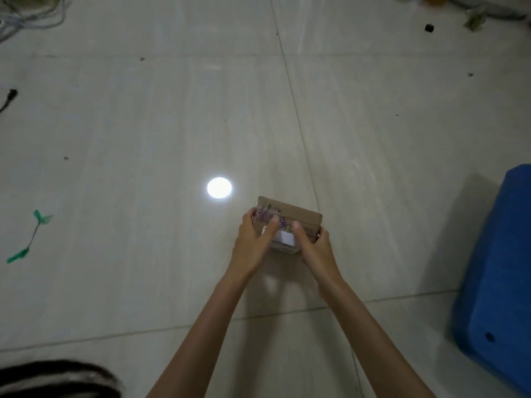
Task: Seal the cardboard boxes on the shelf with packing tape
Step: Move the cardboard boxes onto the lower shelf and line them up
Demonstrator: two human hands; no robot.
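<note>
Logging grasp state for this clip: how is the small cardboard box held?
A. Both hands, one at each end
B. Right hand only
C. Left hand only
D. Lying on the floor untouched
A: the left hand and right hand each grip one end of the cardboard box, held above the tiled floor.

The single head-worn camera is looking steeply down and forward at the tiled floor (143,124), sitting close above both outstretched forearms, with the left hand (253,242) near frame centre.
</note>
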